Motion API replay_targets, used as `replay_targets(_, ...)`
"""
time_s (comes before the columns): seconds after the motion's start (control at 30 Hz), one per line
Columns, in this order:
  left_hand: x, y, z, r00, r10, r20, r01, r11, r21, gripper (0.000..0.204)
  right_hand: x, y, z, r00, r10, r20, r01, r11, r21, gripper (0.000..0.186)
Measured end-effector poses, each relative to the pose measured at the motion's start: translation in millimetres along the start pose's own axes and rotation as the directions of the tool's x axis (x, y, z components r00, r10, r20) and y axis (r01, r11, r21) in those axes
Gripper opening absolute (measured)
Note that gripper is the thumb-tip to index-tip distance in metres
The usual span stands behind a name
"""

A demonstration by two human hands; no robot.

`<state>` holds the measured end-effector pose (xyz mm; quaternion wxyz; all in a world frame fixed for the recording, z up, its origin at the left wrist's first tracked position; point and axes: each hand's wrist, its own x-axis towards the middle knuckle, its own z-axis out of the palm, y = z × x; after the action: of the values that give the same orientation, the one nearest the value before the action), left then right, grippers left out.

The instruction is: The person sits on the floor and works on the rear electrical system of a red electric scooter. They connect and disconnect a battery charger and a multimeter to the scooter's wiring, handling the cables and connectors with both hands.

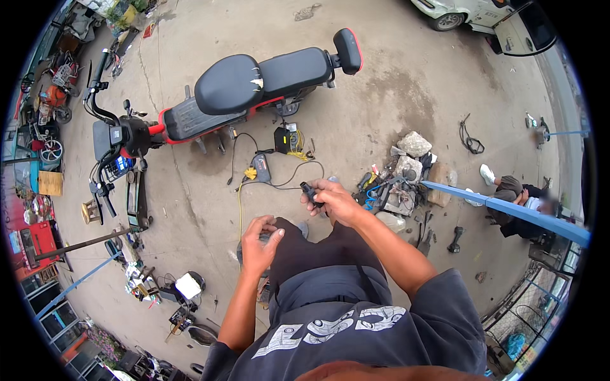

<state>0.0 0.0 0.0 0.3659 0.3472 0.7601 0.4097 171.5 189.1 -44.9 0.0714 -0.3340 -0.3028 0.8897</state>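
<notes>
Out in front of my lap, my right hand [335, 203] is closed round a small black plug-like piece [309, 191]. A thin dark cord passes close to it, but I cannot tell whether the two are joined. My left hand [259, 244] is beside my left thigh, fingers loosely bent and apart, with nothing in it. Beyond my hands lies a dark grey charger-like box [260, 168] with cords on the ground. A black and yellow box [283, 140] sits next to the electric scooter [229, 86], which has black seats and red trim.
Stones and tools form a pile [403, 181] at my right, where a blue pole [508, 202] slants across. A cordless tool [455, 240] lies nearby. A seated person [524, 200] is farther right. Wood and parts [143, 279] lie at left; a white vehicle [460, 14] stands far right.
</notes>
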Motion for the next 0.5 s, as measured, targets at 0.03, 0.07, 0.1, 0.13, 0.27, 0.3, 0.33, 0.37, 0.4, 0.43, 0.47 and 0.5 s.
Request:
replay_targets(0.03,4,0,3,1.000,-0.014,0.008,0.014,1.000,0.010,0.033,3,-1,-3,1.000,-0.001,-0.028,0.001,1.000,-0.002,0.039)
replay_targets(0.07,8,-1,6,0.999,-0.029,0.018,0.029,0.999,0.021,0.033,6,-2,-7,0.998,-0.001,-0.058,0.001,1.000,-0.002,0.033)
replay_targets(0.1,48,-20,17,1.000,-0.018,-0.015,0.018,1.000,-0.006,0.033,47,-15,-29,0.999,-0.029,-0.039,0.028,0.999,-0.035,0.030)
replay_targets(0.13,88,-42,29,0.999,-0.009,-0.044,0.007,1.000,-0.030,0.033,88,-26,-51,0.998,-0.056,-0.021,0.055,0.996,-0.064,0.027)
replay_targets(0.27,189,-107,41,0.995,-0.090,-0.044,0.084,0.988,-0.126,0.028,193,-20,-93,0.996,-0.049,-0.069,0.036,0.981,-0.189,0.032)
replay_targets(0.3,213,-128,45,0.994,-0.110,-0.025,0.104,0.982,-0.160,0.027,216,-12,-102,0.994,-0.047,-0.102,0.023,0.974,-0.224,0.034)
replay_targets(0.33,241,-145,50,0.995,-0.101,-0.007,0.099,0.983,-0.153,0.025,238,-7,-111,0.990,-0.092,-0.103,0.065,0.968,-0.242,0.039)
replay_targets(0.37,267,-161,60,0.995,-0.095,0.011,0.096,0.983,-0.156,0.024,256,-1,-124,0.985,-0.108,-0.133,0.073,0.968,-0.239,0.039)
replay_targets(0.4,290,-178,71,0.996,-0.092,-0.006,0.090,0.982,-0.168,0.024,276,7,-136,0.980,-0.123,-0.156,0.084,0.967,-0.239,0.039)
replay_targets(0.43,313,-193,78,0.997,-0.073,-0.025,0.068,0.983,-0.173,0.024,298,17,-147,0.973,-0.155,-0.173,0.111,0.965,-0.239,0.038)
replay_targets(0.47,334,-209,85,0.997,-0.056,-0.044,0.048,0.983,-0.178,0.024,321,28,-160,0.971,-0.180,-0.160,0.138,0.959,-0.246,0.035)
replay_targets(0.5,356,-225,92,0.997,-0.051,-0.065,0.037,0.979,-0.202,0.024,344,36,-171,0.967,-0.196,-0.163,0.155,0.960,-0.232,0.032)
